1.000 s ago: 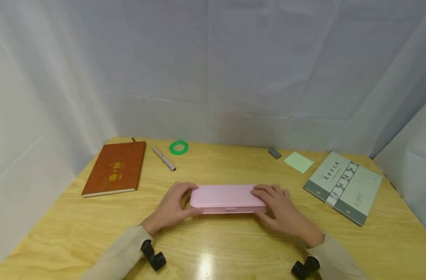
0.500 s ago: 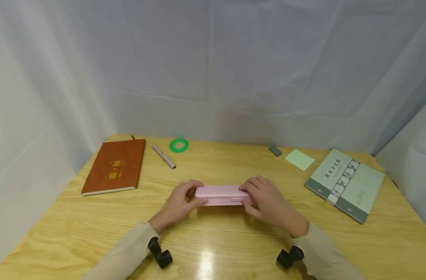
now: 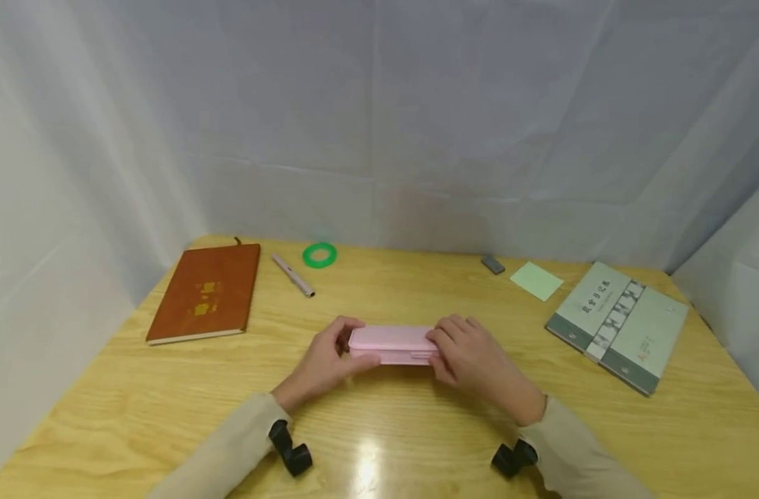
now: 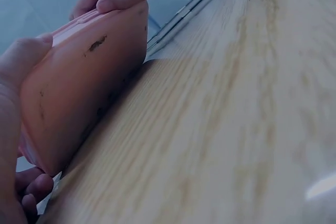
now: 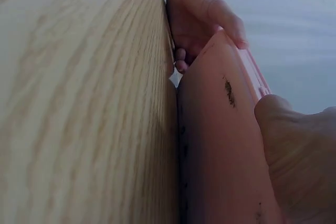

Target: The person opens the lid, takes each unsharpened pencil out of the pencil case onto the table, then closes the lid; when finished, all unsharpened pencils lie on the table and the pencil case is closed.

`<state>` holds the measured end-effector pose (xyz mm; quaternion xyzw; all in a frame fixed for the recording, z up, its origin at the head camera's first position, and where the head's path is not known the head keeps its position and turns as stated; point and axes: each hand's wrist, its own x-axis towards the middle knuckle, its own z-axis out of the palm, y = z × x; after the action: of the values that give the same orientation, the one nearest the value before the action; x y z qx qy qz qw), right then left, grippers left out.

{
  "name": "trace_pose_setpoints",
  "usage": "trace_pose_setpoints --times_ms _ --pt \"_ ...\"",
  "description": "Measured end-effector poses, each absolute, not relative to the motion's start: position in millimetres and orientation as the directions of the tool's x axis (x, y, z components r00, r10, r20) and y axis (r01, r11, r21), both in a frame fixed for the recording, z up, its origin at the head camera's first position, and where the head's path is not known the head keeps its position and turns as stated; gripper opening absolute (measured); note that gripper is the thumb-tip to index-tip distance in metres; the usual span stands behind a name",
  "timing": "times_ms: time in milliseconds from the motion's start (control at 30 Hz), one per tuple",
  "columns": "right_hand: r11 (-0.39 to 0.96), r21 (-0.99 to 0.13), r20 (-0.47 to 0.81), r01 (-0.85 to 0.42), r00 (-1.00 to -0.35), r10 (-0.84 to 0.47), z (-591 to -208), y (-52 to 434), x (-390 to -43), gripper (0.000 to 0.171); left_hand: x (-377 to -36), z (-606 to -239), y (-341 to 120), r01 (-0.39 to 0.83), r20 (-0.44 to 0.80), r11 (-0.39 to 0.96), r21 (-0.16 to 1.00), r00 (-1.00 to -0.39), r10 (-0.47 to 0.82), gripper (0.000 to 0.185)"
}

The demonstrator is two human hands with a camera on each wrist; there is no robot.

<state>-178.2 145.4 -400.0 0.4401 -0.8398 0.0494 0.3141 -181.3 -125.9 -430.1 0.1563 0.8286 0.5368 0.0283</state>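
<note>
**Q.** How do the two hands stand, and what have they hold of?

**A.** The left hand curls round the left end of the pink pencil case, thumb on the near face and fingers behind. The right hand grips the right end likewise, fingers over the top edge.

**Q.** Where does the case lie relative to them?

**A.** Between the hands, at the middle of the worktop. Its long axis runs left to right, so each hand meets one short end and neither is nearer. The wrist views show it tilted up on its long edge, its underside turned toward the near side; whether that edge touches the wood is probably so, though the close view leaves it uncertain.

**Q.** What lies farther out?

**A.** Far left, a brown notebook, a pen and a green ring. Far right, a small grey block, a green sticky note and a grey-green book.
</note>
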Motion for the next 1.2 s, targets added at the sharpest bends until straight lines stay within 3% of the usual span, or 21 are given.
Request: trace_pose_setpoints --times_ms 233,733,1000,1200 --pt "0.594 0.213 0.591 -0.776 -0.382 -0.71 -401.4 143.9 -180.0 0.037 -181.3 -429.9 -125.9 0.174 0.088 0.301 0.938 -0.956 0.28 0.058" --pt "0.6 0.162 0.568 -0.783 -0.423 -0.706 -396.2 142.6 -175.2 0.024 -182.9 -430.1 -124.5 0.18 0.112 0.241 0.954 -0.956 0.272 0.053" --pt "0.602 0.054 0.54 -0.797 -0.484 -0.689 -390.8 143.2 -175.2 0.026 -184.1 -427.5 -130.6 0.183 0.096 0.302 0.936 -0.955 0.282 0.081" --pt "0.566 -0.052 0.608 -0.823 -0.476 -0.636 -387.6 158.9 -185.6 0.051 -179.4 -431.5 -127.9 0.255 0.121 0.414 0.874 -0.939 0.323 0.101"
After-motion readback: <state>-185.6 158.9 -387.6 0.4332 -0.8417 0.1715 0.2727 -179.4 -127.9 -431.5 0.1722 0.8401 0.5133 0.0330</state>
